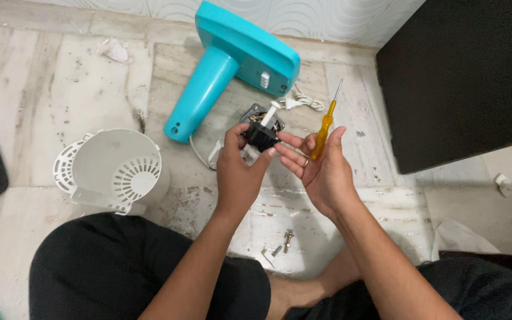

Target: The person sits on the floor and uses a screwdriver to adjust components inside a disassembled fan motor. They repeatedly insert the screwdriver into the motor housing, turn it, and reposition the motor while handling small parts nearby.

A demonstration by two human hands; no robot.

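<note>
My left hand (239, 170) grips a small black part with a white shaft (261, 134), held up over the marble floor. My right hand (321, 166) holds a yellow-handled screwdriver (325, 125) tucked against the palm, its tip pointing up, while its fingers touch the black part from the right. Just behind the hands a grey motor (259, 114) lies on the floor. A teal fan stand and base (232, 59) lies on its side beyond it, with a white cord (303, 102) beside it.
A white ribbed plastic motor housing (117, 169) lies at the left. Loose screws and a small white piece (280, 248) rest on the floor between my legs. A dark cabinet (463, 77) stands at the right. Debris is scattered on the tiles.
</note>
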